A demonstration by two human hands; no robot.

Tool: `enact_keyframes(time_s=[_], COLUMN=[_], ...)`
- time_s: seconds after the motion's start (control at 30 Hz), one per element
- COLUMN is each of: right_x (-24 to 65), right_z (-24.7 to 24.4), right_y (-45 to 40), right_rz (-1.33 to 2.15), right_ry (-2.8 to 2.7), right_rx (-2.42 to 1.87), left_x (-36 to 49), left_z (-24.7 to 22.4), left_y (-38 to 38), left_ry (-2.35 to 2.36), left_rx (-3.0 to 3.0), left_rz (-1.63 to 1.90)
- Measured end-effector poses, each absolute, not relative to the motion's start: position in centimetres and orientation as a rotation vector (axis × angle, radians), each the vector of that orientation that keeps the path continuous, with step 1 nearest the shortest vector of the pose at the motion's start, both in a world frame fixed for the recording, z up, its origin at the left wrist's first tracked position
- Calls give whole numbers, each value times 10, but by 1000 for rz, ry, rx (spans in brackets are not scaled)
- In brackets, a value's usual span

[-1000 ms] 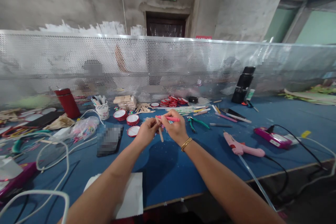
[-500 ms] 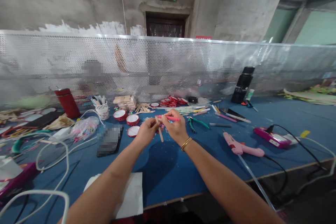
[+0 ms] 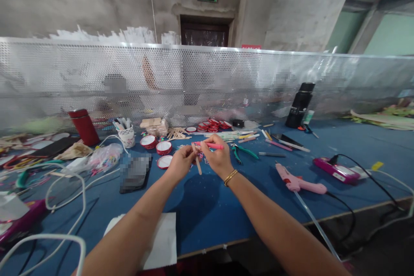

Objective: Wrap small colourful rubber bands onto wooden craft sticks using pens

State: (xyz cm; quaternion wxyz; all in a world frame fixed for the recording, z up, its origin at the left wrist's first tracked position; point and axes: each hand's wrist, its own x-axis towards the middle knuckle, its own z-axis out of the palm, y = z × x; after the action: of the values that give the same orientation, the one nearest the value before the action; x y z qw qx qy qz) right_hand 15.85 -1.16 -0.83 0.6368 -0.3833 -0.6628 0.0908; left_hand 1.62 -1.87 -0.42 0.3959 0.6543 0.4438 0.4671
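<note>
Clock positions were referenced to the wooden stick (image 3: 198,166). White paper (image 3: 163,241) lay nearest, at 7 o'clock. A pink glue gun (image 3: 300,184) lay at 3 o'clock, a phone (image 3: 136,173) at 9. The left hand (image 3: 181,161) grasped the wooden stick; the right hand (image 3: 221,157) gripped a pink pen (image 3: 214,145) across its upper part. Green-handled pliers (image 3: 247,152) lay at 3 o'clock. A black bottle (image 3: 299,105) stood farther off, at 2.
</note>
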Motion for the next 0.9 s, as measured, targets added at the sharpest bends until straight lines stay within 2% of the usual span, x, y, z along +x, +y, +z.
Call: enact_keyframes(time_s=[0.9], right_x=[157], right_z=[-8], right_y=[-13], right_rz=[224], right_ry=[-1507], right_rx=[-868], left_x=[15], left_z=[-5], left_y=[-18], left_ry=[1113], left_rx=[1682], left_rz=[1168])
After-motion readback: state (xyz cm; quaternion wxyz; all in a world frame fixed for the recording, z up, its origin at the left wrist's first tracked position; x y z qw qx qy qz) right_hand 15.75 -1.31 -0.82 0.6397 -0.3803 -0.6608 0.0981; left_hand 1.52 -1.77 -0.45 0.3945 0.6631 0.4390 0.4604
